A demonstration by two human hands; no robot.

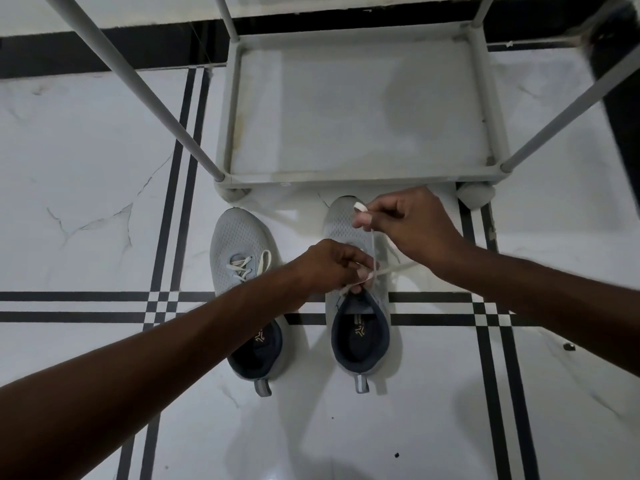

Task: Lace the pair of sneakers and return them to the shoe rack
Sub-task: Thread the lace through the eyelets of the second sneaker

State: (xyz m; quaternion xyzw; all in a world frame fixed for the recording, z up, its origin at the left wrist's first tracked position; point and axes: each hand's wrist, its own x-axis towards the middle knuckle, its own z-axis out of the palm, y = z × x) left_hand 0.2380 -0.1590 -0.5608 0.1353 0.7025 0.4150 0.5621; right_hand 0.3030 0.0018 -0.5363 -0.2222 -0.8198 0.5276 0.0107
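the left hand point(332, 268) is pinched shut on the lace point(372, 244) just above the tongue of the right sneaker point(360, 327), whose dark opening lies right below its fingers. the right hand point(412, 230) is up and beyond it, over the toe, thumb and finger clamped on the lace's flat white end so the strand runs taut between both hands. the left sneaker point(242, 251) sits beside the left hand's wrist, partly under the forearm, its lace loose. both sneakers stand on the floor point(86, 168), toes toward the shoe rack point(346, 174) just beyond the right hand.
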